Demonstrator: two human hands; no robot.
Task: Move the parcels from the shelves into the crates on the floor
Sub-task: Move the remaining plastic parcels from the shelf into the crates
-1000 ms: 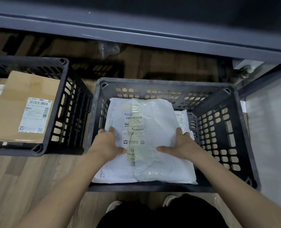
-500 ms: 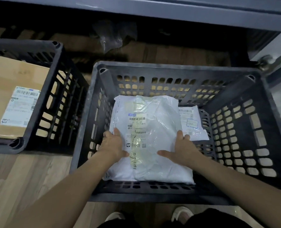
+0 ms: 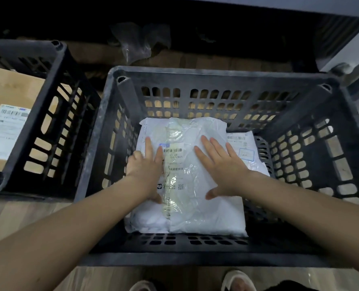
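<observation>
White parcel [image 3: 195,211] lies in the black crate [image 3: 216,78], left hand [image 3: 146,166] and right hand [image 3: 222,166] pressing flat-fingered.

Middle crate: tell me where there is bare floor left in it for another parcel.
The middle crate has bare bottom along its right wall, right of the white bag parcel, and a narrow strip at the near wall. The centre and left are crowded: the bag lies there under the left hand and right hand, overlapping a labelled parcel behind it.
</observation>
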